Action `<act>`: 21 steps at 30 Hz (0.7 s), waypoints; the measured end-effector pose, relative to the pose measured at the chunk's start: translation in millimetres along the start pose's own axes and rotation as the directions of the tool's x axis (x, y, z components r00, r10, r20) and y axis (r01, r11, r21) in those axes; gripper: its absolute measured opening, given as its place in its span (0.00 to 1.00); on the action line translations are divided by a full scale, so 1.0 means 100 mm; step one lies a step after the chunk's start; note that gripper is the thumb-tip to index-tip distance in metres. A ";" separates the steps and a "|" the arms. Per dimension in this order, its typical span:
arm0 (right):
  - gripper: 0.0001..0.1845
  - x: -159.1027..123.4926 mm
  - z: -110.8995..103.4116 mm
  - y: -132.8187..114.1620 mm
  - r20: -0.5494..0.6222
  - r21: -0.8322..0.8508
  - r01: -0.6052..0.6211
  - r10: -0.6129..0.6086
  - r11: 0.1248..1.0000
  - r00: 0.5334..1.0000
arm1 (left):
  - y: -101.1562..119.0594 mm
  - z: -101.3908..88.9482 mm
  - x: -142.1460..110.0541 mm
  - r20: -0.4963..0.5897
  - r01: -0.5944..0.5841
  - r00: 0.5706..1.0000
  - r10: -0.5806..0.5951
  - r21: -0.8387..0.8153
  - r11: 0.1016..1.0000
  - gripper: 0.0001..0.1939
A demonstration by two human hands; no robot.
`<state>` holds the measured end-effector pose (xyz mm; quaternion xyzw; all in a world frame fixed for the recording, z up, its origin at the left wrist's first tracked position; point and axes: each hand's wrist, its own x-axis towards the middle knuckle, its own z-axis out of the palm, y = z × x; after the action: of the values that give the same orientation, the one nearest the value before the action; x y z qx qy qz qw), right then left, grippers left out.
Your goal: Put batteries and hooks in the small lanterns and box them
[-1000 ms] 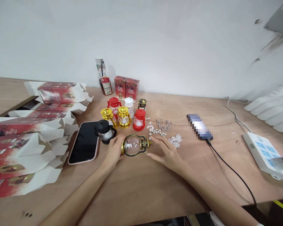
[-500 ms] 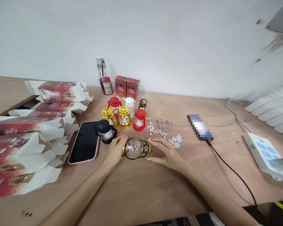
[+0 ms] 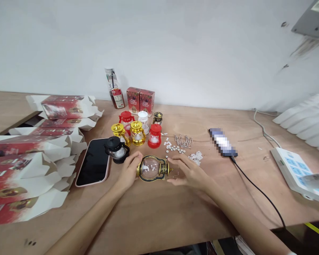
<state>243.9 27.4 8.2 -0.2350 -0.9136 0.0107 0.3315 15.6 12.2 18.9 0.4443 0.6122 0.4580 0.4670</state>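
Observation:
A bronze-and-black miniature lantern with a clear globe lies on its side, its top pointing right. My left hand is closed around its base. At the lantern's top, my right hand has its thumb and fingers on either side of a thin wire handle, gripping it; the contact of the wire ends with the lantern is hard to make out. Just behind stand a black lantern, a gold lantern and a red lantern, among several others.
Wire handles, button cells and white tabs lie beyond my right hand. Left are a large phone and red cartons. A bottle and red boxes stand behind. Right: a cabled phone and power strip.
My right hand has drawn slightly away from the lantern's top, and the wire handle shows more clearly between its fingers. My left hand keeps its hold. The view has shifted slightly.

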 end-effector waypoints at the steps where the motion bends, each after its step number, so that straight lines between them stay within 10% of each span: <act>1: 0.28 0.01 -0.01 0.01 0.006 -0.020 0.008 -0.008 1.000 1.000 | 0.01 0.00 0.00 0.012 -0.039 0.999 0.039 0.014 0.999 0.15; 10: 0.14 0.11 -0.22 0.05 0.119 -0.353 -0.041 0.088 0.935 0.989 | -0.07 0.03 -0.03 0.164 -0.458 0.889 0.427 0.323 0.829 0.12; 21: 0.12 0.30 -0.39 -0.55 -0.081 -0.252 0.029 -0.051 0.967 0.995 | -0.27 0.31 -0.02 0.276 -0.497 0.867 0.414 0.454 0.739 0.16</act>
<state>224.6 -13.6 65.6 -0.2567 -0.8970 -0.1218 0.3387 43.4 10.2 -11.2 0.7228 0.5446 0.3428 0.2520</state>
